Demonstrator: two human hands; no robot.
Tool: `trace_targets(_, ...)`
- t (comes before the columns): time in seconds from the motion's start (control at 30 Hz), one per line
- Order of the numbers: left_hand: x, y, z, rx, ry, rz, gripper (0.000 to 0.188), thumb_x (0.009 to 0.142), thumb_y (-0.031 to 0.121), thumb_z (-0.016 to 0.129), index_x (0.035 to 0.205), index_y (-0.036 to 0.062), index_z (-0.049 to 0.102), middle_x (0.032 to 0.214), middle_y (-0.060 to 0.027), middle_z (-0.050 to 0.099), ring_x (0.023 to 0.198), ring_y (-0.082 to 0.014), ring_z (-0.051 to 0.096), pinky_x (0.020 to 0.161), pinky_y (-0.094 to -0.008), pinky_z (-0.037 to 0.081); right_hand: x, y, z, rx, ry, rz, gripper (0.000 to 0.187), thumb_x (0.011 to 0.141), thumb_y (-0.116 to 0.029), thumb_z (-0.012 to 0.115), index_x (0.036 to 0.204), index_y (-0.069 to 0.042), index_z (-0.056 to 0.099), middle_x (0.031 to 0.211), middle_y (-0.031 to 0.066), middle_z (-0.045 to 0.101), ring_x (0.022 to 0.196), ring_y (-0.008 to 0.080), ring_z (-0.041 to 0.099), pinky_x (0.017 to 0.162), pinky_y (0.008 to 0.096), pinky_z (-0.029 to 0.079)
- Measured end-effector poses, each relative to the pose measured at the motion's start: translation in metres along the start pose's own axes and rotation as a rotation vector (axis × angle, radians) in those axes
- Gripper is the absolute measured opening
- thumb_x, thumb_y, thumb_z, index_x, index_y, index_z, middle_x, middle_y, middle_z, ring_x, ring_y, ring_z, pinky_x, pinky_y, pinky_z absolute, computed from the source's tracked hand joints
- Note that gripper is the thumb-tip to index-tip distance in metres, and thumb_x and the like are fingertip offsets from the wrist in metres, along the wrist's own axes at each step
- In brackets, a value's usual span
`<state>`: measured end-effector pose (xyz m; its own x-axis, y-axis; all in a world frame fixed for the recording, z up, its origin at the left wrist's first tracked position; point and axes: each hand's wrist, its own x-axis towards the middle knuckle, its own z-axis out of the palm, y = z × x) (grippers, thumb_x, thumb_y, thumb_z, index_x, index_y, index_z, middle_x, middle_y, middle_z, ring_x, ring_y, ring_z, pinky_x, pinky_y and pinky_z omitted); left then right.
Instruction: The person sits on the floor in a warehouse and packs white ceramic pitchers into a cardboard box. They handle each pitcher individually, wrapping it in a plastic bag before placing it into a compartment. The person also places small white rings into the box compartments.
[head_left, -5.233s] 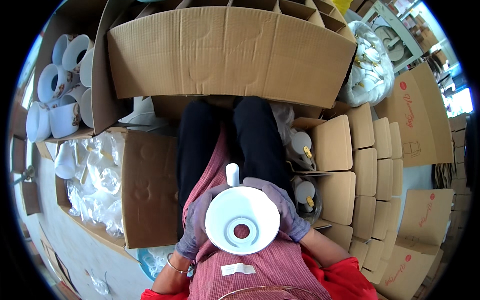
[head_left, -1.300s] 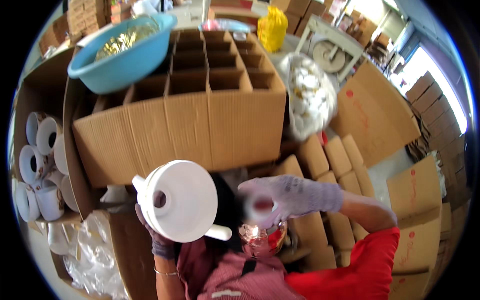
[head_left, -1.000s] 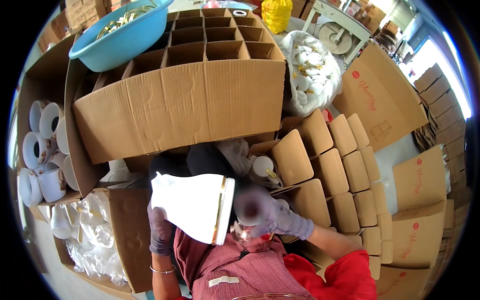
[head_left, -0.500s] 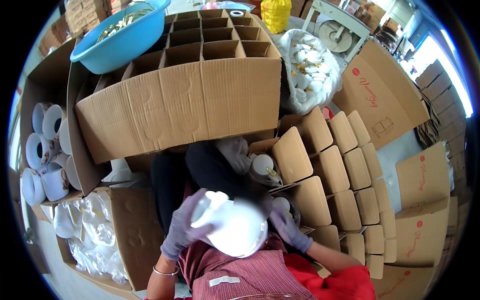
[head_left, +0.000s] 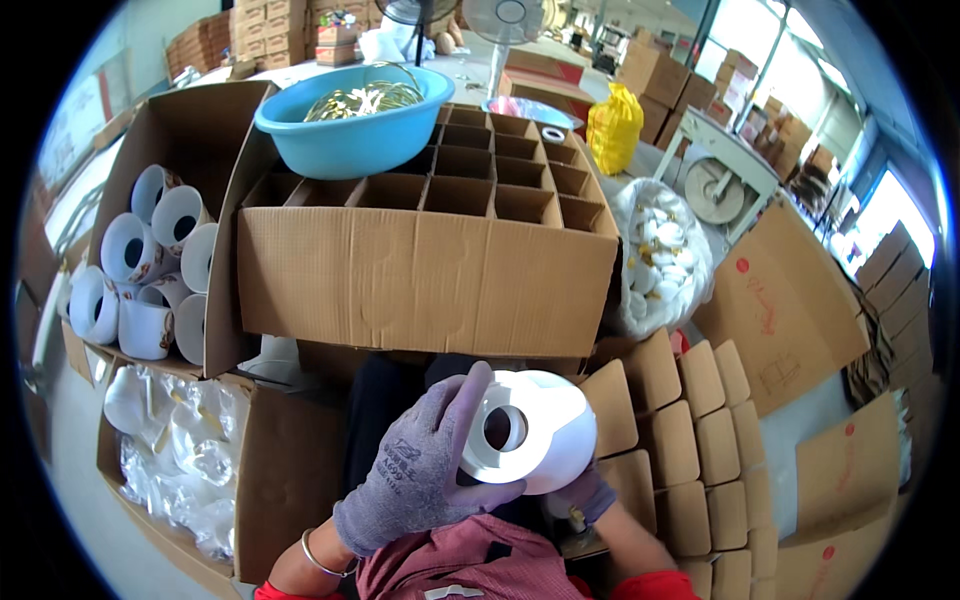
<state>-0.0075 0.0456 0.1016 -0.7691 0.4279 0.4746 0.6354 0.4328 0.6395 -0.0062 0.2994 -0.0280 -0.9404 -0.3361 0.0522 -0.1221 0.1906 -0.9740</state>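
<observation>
My left hand (head_left: 425, 462), in a grey-purple glove, grips a white jug body (head_left: 562, 432) in front of my lap. Thumb and fingers press around its ringed end, where a round hole faces up and to the left. Low behind the jug body is my gloved right hand (head_left: 590, 494); its fingers are mostly hidden, so their grip does not show. A small white part with a yellowish piece shows faintly beneath that hand, beside the divided carton (head_left: 682, 517) on my right.
A large divided carton (head_left: 420, 285) stands ahead, with a blue basin (head_left: 350, 150) of gold-coloured rings on it. White jug bodies (head_left: 130, 247) fill a carton at left, above plastic-wrapped parts (head_left: 190, 470). A clear bag of white lids (head_left: 660, 260) stands at right, near a yellow sack (head_left: 613, 130).
The jug body has turned so that its holed end now shows beside my left hand. My right hand has moved lower and partly behind it. The head view has tilted up.
</observation>
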Motion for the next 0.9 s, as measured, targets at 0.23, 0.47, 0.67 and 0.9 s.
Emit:
trace_targets(0.23, 0.0, -0.019, -0.018, 0.06, -0.064, 0.107, 0.102, 0.068, 0.044, 0.088, 0.145, -0.004, 0.041, 0.128, -0.0224, 0.055, 0.114, -0.0374, 0.059, 0.097, -0.0441, 0.048, 0.011, 0.0, 0.034, 0.251, 0.04, 0.007, 0.064, 0.094, -0.053, 0.044, 0.136, -0.005, 0.05, 0.112, 0.0111, 0.061, 0.093, 0.022, 0.059, 0.082, 0.0357, 0.047)
trace_targets(0.47, 0.005, -0.024, -0.027, 0.016, -0.046, 0.121, 0.1, 0.062, 0.044, 0.092, 0.141, 0.0006, 0.048, 0.129, -0.0228, 0.058, 0.113, -0.0378, 0.061, 0.096, -0.0444, 0.05, 0.028, -0.005, 0.036, 0.298, 0.025, -0.002, 0.077, 0.09, -0.066, 0.036, 0.136, -0.006, 0.051, 0.102, 0.0111, 0.064, 0.081, 0.0208, 0.062, 0.071, 0.032, 0.05)
trace_targets(0.67, 0.0, -0.033, -0.029, 0.124, -0.071, 0.106, 0.074, 0.07, 0.046, 0.086, 0.13, 0.0129, 0.059, 0.135, -0.028, 0.049, 0.108, -0.0419, 0.062, 0.095, -0.0455, 0.05, 0.052, -0.018, 0.024, 0.345, -0.212, 0.106, 0.089, 0.086, -0.077, 0.029, 0.136, -0.007, 0.052, 0.093, 0.0111, 0.066, 0.07, 0.0198, 0.064, 0.061, 0.0287, 0.053)
trace_targets(0.9, -0.021, -0.07, -0.03, -0.207, 0.087, -0.154, 0.059, 0.069, 0.035, 0.09, 0.115, 0.004, 0.07, 0.145, -0.0253, 0.037, 0.132, -0.0403, 0.044, 0.107, -0.0449, 0.044, 0.073, -0.031, -0.014, 0.48, -0.363, 0.51, 0.103, 0.082, -0.09, 0.021, 0.136, -0.007, 0.053, 0.084, 0.0111, 0.069, 0.058, 0.0187, 0.067, 0.05, 0.0249, 0.056)
